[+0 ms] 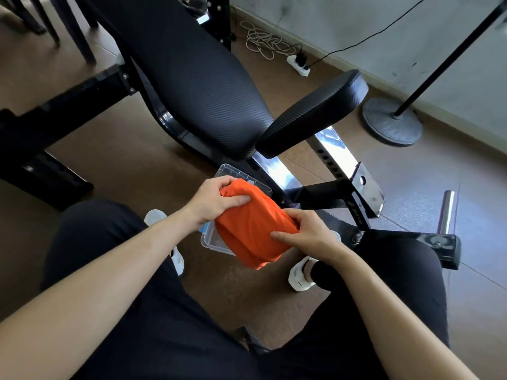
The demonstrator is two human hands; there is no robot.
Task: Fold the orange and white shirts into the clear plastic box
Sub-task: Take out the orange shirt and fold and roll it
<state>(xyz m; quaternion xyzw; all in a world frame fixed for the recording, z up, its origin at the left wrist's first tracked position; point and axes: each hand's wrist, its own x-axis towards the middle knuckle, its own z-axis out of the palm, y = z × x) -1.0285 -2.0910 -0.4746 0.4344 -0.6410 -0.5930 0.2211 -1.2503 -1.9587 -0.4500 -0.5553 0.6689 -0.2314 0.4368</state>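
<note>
The orange shirt (253,229) is folded into a thick bundle and held over the clear plastic box (210,238), which stands on the floor between my feet. My left hand (216,200) grips the bundle's far left end. At its near right side, my right hand (307,234) holds it with the fingers pressed on the cloth. Most of the box is hidden under the shirt; only its far corner (233,171) and near left corner show. No white shirt is in view.
A black padded weight bench (197,86) with a chrome frame (337,154) stands just beyond the box. A round lamp base (392,124) and a power strip (299,65) with cables lie near the wall at the right. My knees flank the box.
</note>
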